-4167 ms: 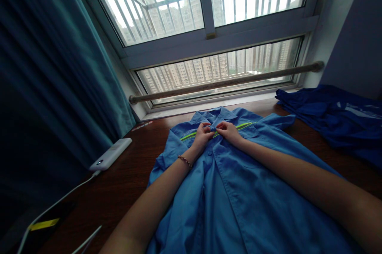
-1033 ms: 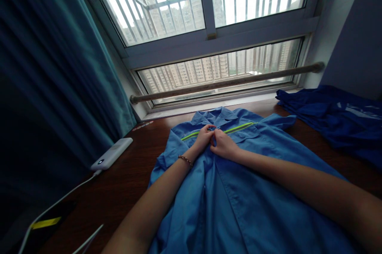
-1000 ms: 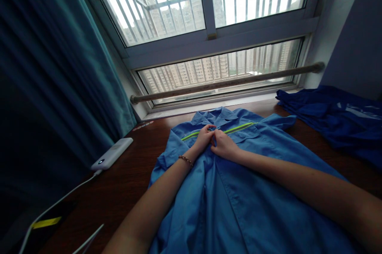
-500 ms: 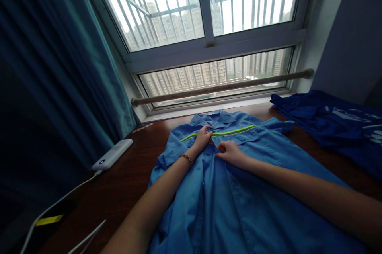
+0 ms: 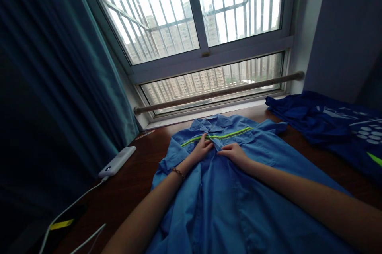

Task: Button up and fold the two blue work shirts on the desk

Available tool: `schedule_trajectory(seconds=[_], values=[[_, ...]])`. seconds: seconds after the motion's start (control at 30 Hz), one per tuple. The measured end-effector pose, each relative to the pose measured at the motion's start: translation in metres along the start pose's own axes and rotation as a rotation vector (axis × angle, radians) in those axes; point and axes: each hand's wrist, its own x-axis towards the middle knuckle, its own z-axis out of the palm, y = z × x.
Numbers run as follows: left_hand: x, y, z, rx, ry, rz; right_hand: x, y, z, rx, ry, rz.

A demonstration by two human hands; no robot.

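Observation:
A light blue work shirt point(image 5: 227, 190) with a yellow-green stripe across the chest lies front up on a dark wooden table point(image 5: 128, 182), its collar toward the window. My left hand point(image 5: 203, 147), with a bead bracelet on the wrist, pinches the left edge of the shirt's front opening just below the stripe. My right hand point(image 5: 234, 152) lies beside it on the right edge of the opening, with the fingers curled onto the cloth. The two hands are a few centimetres apart.
A white power bank point(image 5: 117, 161) with a white cable lies at the table's left, by a teal curtain point(image 5: 59, 71). A darker blue garment point(image 5: 328, 122) is heaped at the right. A barred window and a rail run along the far edge.
My hands have moved a little down the shirt front from just under the collar and parted slightly. The view has shifted, so the shirt sits lower and further right.

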Motion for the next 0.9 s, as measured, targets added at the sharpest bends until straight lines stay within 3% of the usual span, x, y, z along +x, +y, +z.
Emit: schedule_trajectory(seconds=[0.07, 0.13, 0.23, 0.37, 0.57, 0.77, 0.9], values=[[-0.016, 0.004, 0.002, 0.220, -0.059, 0.110, -0.001, 0.000, 0.000, 0.062, 0.002, 0.026], [-0.029, 0.012, 0.007, 0.480, -0.044, 0.154, -0.002, -0.002, 0.001, 0.143, 0.017, 0.058], [-0.040, 0.028, 0.015, 0.726, -0.002, 0.129, -0.002, -0.005, 0.000, 0.230, 0.047, 0.100], [-0.043, 0.044, 0.021, 0.888, -0.082, 0.113, -0.001, -0.004, -0.001, 0.283, 0.023, 0.117], [-0.044, 0.050, 0.010, 0.864, 0.005, -0.049, -0.001, -0.003, -0.001, 0.262, 0.001, 0.100], [-0.045, 0.058, -0.010, 0.654, -0.120, -0.253, -0.004, -0.004, 0.000, 0.211, 0.038, 0.096], [-0.041, 0.052, -0.008, 0.473, -0.076, -0.257, 0.003, -0.002, 0.000, 0.209, 0.040, 0.125]])
